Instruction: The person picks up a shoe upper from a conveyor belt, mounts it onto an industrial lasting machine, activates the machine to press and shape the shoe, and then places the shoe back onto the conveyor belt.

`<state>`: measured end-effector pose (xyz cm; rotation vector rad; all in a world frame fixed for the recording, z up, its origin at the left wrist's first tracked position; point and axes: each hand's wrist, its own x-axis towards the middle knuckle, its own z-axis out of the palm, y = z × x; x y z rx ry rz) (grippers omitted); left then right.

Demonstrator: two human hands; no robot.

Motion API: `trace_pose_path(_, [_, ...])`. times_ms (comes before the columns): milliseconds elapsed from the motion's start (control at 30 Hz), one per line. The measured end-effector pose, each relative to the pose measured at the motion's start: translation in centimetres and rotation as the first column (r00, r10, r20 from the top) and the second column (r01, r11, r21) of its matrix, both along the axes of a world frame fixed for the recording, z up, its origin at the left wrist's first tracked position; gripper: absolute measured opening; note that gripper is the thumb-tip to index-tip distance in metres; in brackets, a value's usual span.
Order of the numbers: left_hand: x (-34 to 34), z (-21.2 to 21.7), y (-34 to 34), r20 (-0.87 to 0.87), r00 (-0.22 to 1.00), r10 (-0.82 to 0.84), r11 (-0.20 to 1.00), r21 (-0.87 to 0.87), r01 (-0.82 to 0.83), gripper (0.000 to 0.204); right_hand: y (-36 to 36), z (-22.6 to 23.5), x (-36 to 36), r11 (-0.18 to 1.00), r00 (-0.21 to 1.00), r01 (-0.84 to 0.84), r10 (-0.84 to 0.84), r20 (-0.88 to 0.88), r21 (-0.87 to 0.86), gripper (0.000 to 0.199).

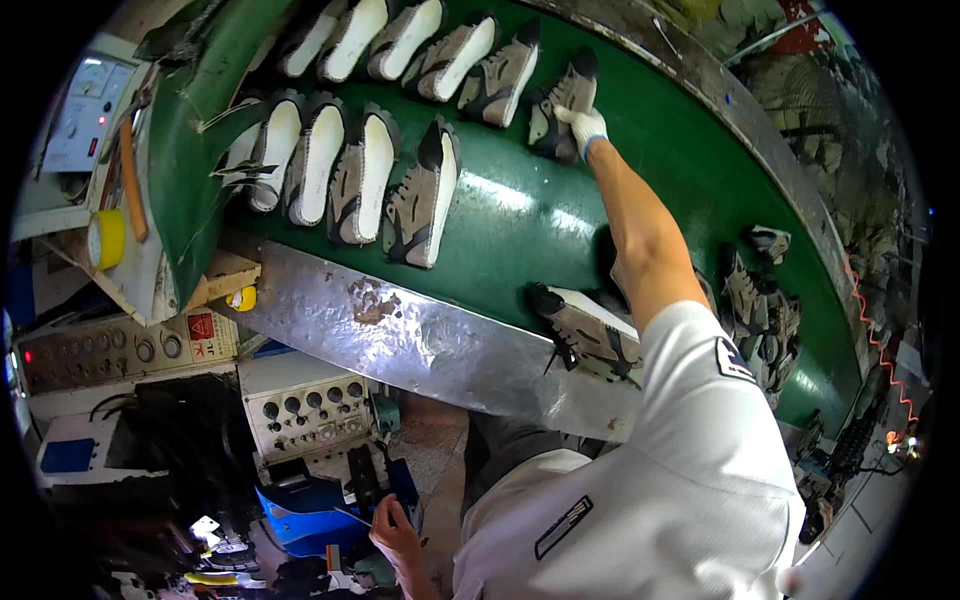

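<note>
Head view showed the right hand (pixel 585 127) clamped on a shoe (pixel 572 93). The left hand (pixel 397 539) touched a thin rod (pixel 352 516), grip unclear.

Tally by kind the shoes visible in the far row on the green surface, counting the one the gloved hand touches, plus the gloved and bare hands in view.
Far-row shoes: 6
Gloved right hand: 1
Bare left hand: 1
Total: 8
</note>
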<state>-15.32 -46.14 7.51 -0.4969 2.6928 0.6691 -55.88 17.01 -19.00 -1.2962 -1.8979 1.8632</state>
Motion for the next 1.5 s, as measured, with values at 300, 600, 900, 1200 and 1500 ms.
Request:
trace_pose_path(300, [-6.4,3.4,-2.2,-0.11,0.986,0.129,0.929,0.362,-0.081,0.019,-21.3,14.6,21.3,0.375,0.887,-0.395,-0.082,-0.454,-0.839,0.063])
trace_pose_path(600, [-12.1,7.0,-10.6,0.013,0.899,0.438,0.237,0.963,-0.129,0.045,-47.4,24.6,25.6,0.099,0.41,-0.876,0.669,-0.62,-0.472,0.042])
trace_pose_path(900, [0.3,7.7,-24.3,0.148,0.461,0.875,0.02,0.94,-0.341,0.021,-66.6,32.4,28.4,-0.112,0.296,-0.749,0.825,-0.481,-0.653,0.058])
trace_pose_path(1200, [6.4,7.2,-32.3,0.072,0.074,0.995,-0.054,0.974,-0.218,0.033,-78.4,30.9,32.2,-0.246,0.345,-0.618,0.768,-0.539,-0.746,0.047])
trace_pose_path(1500, [7.1,7.9,-37.8,-0.068,0.015,0.998,0.068,0.995,-0.067,0.043,-86.2,34.3,33.2,-0.143,0.332,-0.682,0.814,-0.478,-0.717,0.044])
